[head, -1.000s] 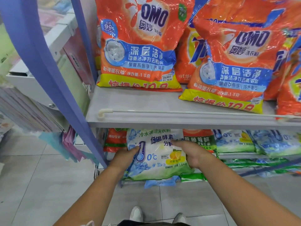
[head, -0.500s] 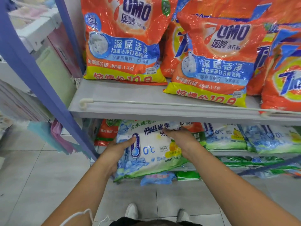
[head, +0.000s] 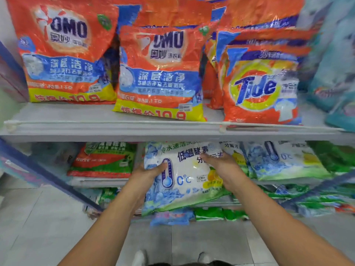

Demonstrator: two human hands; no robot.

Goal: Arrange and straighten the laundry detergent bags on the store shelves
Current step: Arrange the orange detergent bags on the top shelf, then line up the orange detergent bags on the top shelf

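My left hand (head: 148, 174) and right hand (head: 222, 166) clamp white-blue 0°C bag (head: 184, 181) under upper shelf (head: 115, 129); long axis upright, top tilted back. Bag sits further right than before.

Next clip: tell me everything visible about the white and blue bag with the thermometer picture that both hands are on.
The white and blue glossy plastic detergent bag shows a blue thermometer graphic, "0°C", dark Chinese lettering, a yellow lemon picture and a green lower edge. It looks full and soft, leans tilted at the front of the lower shelf, its bottom overhanging. The left hand grips its left edge; the right hand presses its upper right. A similar bag sits beside it.
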